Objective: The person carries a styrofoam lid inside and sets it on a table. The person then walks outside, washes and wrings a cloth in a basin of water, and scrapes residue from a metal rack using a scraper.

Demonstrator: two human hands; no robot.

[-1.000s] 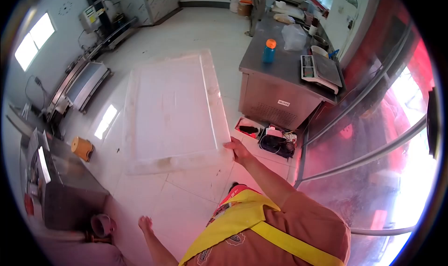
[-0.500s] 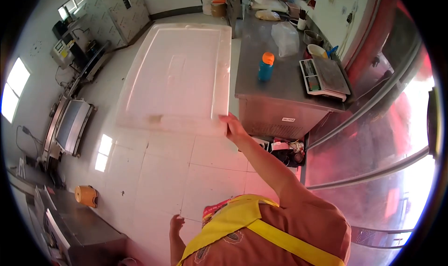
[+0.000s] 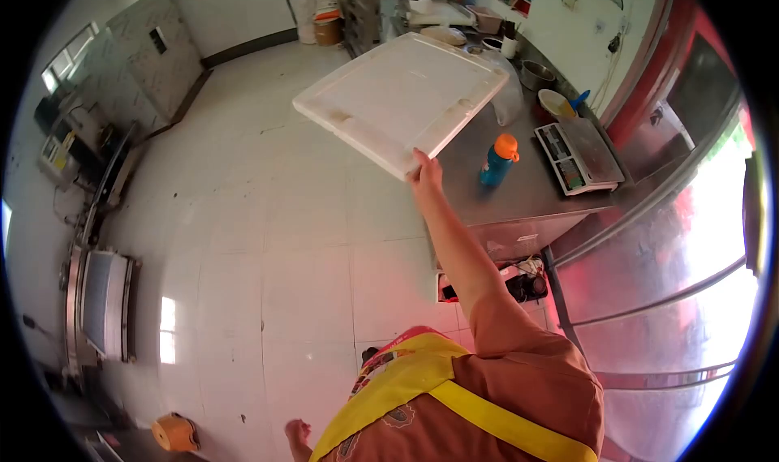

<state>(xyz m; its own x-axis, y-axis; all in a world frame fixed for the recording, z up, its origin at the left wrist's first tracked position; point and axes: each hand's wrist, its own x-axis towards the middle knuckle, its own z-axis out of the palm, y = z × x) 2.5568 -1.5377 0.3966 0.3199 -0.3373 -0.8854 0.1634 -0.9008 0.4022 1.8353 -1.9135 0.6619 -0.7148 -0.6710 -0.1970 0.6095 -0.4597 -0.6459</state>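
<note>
My right hand (image 3: 425, 172) is closed on the near corner of a large white plastic lid (image 3: 406, 97), thumb on top. The lid is tilted and held out at arm's length, its right part over the steel worktop (image 3: 519, 202). My left hand (image 3: 298, 431) hangs low beside my body, holding nothing, its fingers loosely bent and apart. A blue bottle with an orange cap (image 3: 497, 163) stands on the worktop, to the right of my right hand. Behind the lid's right corner, a clear plastic bag (image 3: 509, 101) is partly hidden.
A digital scale (image 3: 578, 158), a metal bowl (image 3: 535, 74) and a white bowl (image 3: 557, 103) sit along the worktop's right side. On the tiled floor is an orange stool (image 3: 175, 433). A roller machine (image 3: 107, 304) lines the left wall. A shiny metal door (image 3: 649, 292) stands at right.
The lid has swung right and turned, going from upright over the floor to flatter and partly over the worktop. My right hand has risen with it. The view has shifted.
</note>
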